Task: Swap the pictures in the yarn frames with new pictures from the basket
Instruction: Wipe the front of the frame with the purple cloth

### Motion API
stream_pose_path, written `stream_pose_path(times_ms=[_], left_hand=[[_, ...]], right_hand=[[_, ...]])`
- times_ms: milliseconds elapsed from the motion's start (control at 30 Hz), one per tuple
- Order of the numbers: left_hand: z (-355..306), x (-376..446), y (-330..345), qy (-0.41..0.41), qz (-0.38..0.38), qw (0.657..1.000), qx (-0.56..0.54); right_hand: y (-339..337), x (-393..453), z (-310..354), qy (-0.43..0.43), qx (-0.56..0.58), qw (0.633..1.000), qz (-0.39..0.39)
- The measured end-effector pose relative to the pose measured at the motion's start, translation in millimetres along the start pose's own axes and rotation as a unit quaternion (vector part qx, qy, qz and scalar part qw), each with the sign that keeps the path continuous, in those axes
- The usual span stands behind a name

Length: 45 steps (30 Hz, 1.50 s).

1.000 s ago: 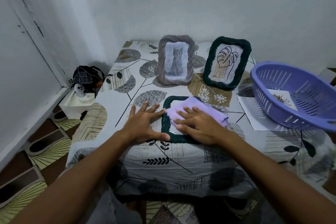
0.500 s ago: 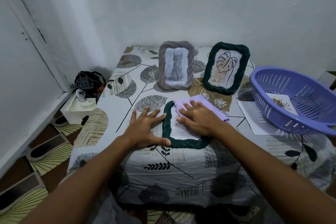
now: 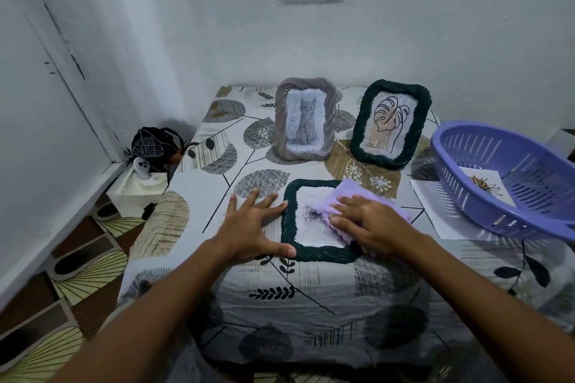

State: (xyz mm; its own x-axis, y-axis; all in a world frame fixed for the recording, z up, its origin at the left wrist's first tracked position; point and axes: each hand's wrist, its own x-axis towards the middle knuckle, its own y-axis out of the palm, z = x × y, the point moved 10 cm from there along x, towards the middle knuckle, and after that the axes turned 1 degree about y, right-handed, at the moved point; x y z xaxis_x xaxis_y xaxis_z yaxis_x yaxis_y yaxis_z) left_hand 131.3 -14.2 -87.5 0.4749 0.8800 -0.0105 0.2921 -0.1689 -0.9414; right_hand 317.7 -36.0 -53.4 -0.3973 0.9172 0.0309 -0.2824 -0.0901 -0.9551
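Note:
A dark green yarn frame (image 3: 287, 227) lies flat near the table's front edge with a pale picture inside. My right hand (image 3: 370, 224) presses a lilac cloth (image 3: 351, 200) flat on the frame's right side, fingers straight. My left hand (image 3: 252, 227) rests flat on the tablecloth, thumb touching the frame's left edge. Behind stand a grey yarn frame (image 3: 306, 120) with a cat picture and another dark green frame (image 3: 390, 124) with a leaf drawing. The purple basket (image 3: 466, 183) at right holds a picture (image 3: 485, 186).
A white sheet (image 3: 432, 211) lies under the basket. The table (image 3: 202, 183) sits in a corner, walls behind and left. A white box with a dark bag (image 3: 152, 146) stands on the floor at left. The table's front edge drops off just below the hands.
My right hand has slid the lilac cloth rightward and toward me across the flat frame, uncovering more of the picture. My left hand has stayed beside the frame.

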Motion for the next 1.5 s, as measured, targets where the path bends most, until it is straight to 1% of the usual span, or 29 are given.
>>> stream_pose_path(times_ms=[133,233,467,533,633,700,767,867,967,1067,1300,1400,1500], left_hand=[[1,0,-1,0.001,-0.003,1.000,-0.001],[0,1,0,-0.001,0.000,1.000,0.008],[1,2,0,0.001,-0.001,1.000,0.009],[1,2,0,0.000,-0.002,1.000,0.007],[0,1,0,0.000,0.003,1.000,-0.003],[0,1,0,0.001,0.005,1.000,-0.006],[0,1,0,0.000,0.008,1.000,-0.004],[0,1,-1,-0.001,0.008,1.000,0.001],[0,1,0,0.002,0.008,1.000,0.003],[1,2,0,-0.001,0.007,1.000,0.001],[2,1,0,-0.007,0.001,1.000,0.004],[1,1,-1,-0.009,-0.001,1.000,0.006],[1,2,-1,-0.006,-0.002,1.000,0.007]], right_hand=[[5,39,12,0.008,-0.067,0.998,-0.001],[23,55,27,-0.003,-0.052,0.998,0.021],[32,11,49,-0.060,0.007,0.997,0.054],[27,-4,52,-0.070,0.009,0.996,0.046],[13,-12,42,-0.050,-0.050,0.997,0.015],[6,-4,31,-0.014,-0.100,0.995,-0.001],[4,12,22,0.023,-0.122,0.992,-0.020],[12,38,18,0.053,-0.129,0.990,-0.006],[23,56,32,0.047,-0.101,0.994,0.011],[28,55,42,0.043,-0.062,0.997,0.015],[32,17,56,-0.009,-0.043,0.998,0.054],[35,2,64,-0.034,-0.030,0.998,0.052],[31,-11,67,-0.058,0.006,0.998,0.039]])
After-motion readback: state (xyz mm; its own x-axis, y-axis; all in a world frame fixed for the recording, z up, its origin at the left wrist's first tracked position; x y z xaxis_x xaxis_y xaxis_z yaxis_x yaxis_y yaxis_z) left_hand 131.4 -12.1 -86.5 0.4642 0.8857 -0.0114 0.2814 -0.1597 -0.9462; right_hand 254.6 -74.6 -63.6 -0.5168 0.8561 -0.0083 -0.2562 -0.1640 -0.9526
